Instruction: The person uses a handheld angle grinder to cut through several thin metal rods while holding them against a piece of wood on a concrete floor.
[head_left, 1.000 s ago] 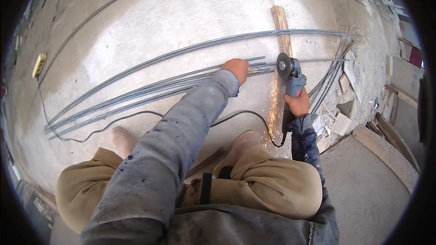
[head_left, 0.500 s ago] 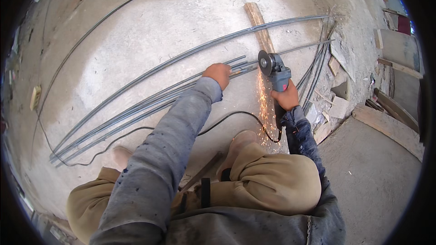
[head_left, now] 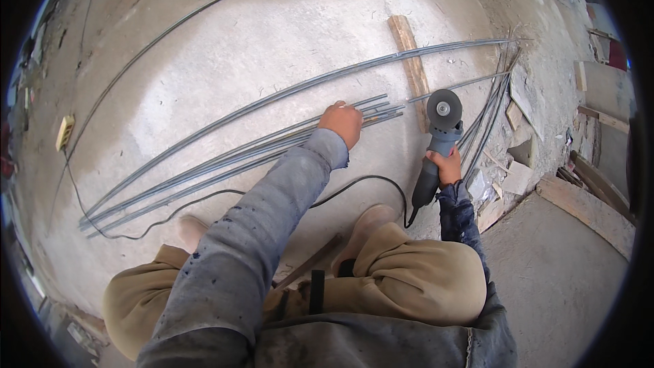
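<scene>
My left hand (head_left: 342, 125) is closed round a steel bar in a bundle of thin bars (head_left: 272, 138) lying on the concrete, their right ends spread near it. Which of the bars it grips is partly hidden by the fingers. In my right hand (head_left: 447, 166) is a grey angle grinder (head_left: 428, 180), its dark disc (head_left: 444, 110) facing up and apart from the bars. A separate bar length (head_left: 470, 83) runs right from beside the bundle's ends, across a wooden plank (head_left: 400, 30). A small gap lies between it and the bundle.
Longer bars (head_left: 272, 94) curve beyond the bundle and over the plank. The grinder's black cord (head_left: 354, 179) snakes left between bundle and feet towards a yellowish socket block (head_left: 65, 132). Broken slabs (head_left: 519, 178) and a timber board (head_left: 582, 208) lie at the right.
The sparks have stopped. My right hand has drawn the grinder right, away from the bars, and turned its disc upward. A gap now shows in the bar line; my left hand keeps its grip.
</scene>
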Tool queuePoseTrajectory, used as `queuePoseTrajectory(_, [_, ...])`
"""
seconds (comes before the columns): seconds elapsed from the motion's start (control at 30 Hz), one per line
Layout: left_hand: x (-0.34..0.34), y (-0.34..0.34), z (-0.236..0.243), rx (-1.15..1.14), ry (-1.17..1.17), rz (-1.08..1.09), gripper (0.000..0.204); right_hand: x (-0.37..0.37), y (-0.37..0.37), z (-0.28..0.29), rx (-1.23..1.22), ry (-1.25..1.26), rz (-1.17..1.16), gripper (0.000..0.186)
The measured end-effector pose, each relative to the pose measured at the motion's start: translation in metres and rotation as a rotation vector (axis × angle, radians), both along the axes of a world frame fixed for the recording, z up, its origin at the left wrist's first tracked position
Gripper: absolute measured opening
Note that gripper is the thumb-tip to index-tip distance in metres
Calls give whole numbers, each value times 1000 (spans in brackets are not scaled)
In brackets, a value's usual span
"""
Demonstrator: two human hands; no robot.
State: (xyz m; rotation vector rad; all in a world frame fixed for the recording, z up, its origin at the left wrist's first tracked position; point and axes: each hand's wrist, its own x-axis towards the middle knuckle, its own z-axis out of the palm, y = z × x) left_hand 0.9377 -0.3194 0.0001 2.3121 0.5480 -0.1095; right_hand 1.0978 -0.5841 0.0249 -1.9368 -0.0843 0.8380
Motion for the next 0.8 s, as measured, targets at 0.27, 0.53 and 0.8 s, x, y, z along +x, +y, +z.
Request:
queuePoseTrajectory(0.27, [17,11,9,68,-195,15,18,9,5,22,237,147,-274,35])
queuePoseTrajectory(0.53, [103,-36,25,97,-157,-62,19,15,-21,15,328,165,-371,38])
queuePoseTrajectory(0.8, [144,-50,25,116,62,-114,16,40,-66,0,380,153,-575,35])
